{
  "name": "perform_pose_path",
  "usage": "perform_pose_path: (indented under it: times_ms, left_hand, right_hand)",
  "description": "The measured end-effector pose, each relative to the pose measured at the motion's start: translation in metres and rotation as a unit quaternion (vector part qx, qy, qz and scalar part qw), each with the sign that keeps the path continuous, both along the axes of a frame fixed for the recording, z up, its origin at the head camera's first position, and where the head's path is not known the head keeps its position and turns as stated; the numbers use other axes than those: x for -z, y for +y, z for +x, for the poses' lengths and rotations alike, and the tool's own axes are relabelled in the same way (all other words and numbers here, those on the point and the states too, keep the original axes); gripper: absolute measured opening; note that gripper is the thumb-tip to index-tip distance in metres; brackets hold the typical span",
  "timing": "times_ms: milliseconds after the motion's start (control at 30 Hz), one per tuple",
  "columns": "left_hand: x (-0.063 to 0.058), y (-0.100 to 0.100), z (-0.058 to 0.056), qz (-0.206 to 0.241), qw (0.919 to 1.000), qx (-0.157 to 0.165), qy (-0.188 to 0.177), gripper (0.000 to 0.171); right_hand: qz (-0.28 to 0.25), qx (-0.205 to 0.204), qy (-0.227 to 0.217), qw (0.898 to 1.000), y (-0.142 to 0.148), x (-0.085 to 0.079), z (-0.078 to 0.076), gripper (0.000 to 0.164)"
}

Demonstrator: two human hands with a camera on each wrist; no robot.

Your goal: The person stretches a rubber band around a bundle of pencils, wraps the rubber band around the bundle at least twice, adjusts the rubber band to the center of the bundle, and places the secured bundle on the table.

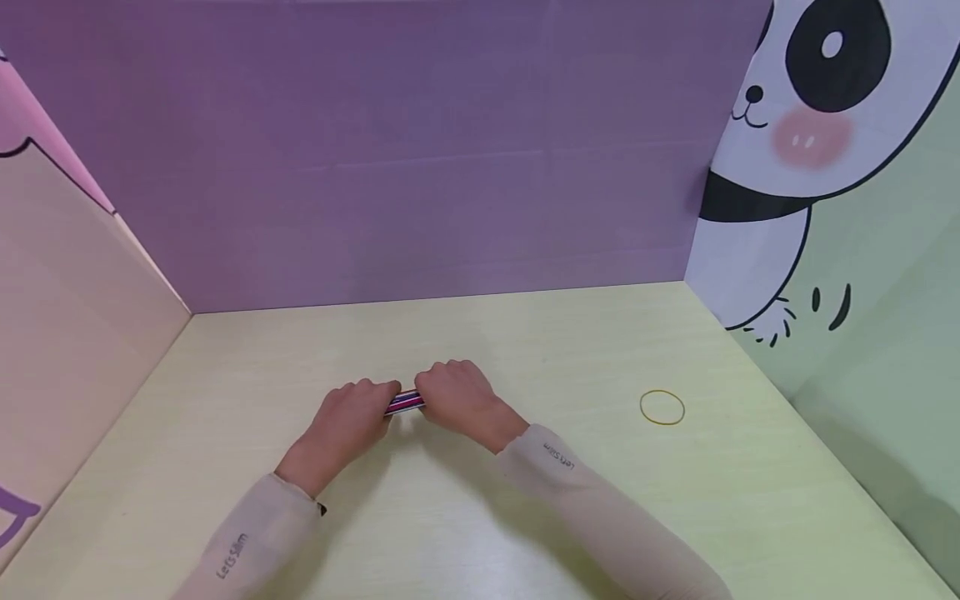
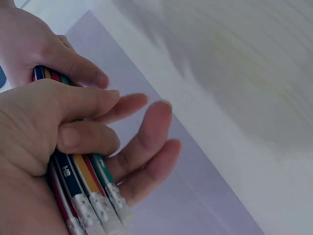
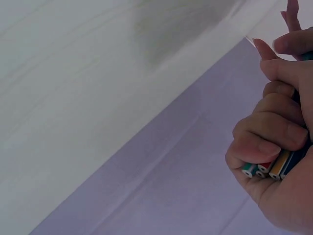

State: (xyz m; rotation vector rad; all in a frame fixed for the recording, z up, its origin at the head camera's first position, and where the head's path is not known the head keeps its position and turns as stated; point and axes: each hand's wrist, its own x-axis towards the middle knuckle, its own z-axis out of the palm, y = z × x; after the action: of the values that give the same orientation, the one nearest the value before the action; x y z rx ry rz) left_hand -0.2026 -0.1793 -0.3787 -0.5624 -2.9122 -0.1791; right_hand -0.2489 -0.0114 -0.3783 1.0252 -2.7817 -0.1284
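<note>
Both hands hold one bundle of striped pencils above the table. The left hand grips the eraser end. In the left wrist view, white erasers and silvery ferrules stick out below its palm, and some of its fingers stand off the pencils. My right hand wraps its fingers round the other end. Unsharpened tips of the pencils in green, red, yellow and dark blue peek from the right fist in the right wrist view. The middle of the bundle shows between the hands.
A thin yellow rubber band lies on the pale table, to the right of the hands. A purple panel stands along the back. A panda-printed panel bounds the right side, a pinkish one the left.
</note>
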Motion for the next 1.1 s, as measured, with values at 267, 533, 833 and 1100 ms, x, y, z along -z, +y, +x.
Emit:
perform_pose_path:
  times_ms: [267,533,833,1100]
  left_hand:
    - [-0.013,0.026,0.013,0.015,0.9998,-0.012,0.008,0.016]
    - [-0.029,0.042,0.018,0.029,0.9994,0.008,0.019,0.015]
    - [-0.044,0.056,0.028,0.065,0.9973,0.028,0.018,0.012]
    - [-0.048,0.071,0.038,0.057,0.9970,0.020,0.048,0.014]
  right_hand:
    - [-0.013,-0.005,0.033,0.999,0.023,-0.017,0.020,0.025]
    - [-0.105,-0.045,-0.006,0.993,0.055,-0.048,0.032,0.023]
    - [-0.339,-0.109,-0.281,0.891,0.099,-0.073,0.036,0.019]
    - [-0.473,-0.084,-0.275,0.833,0.097,-0.064,0.042,0.018]
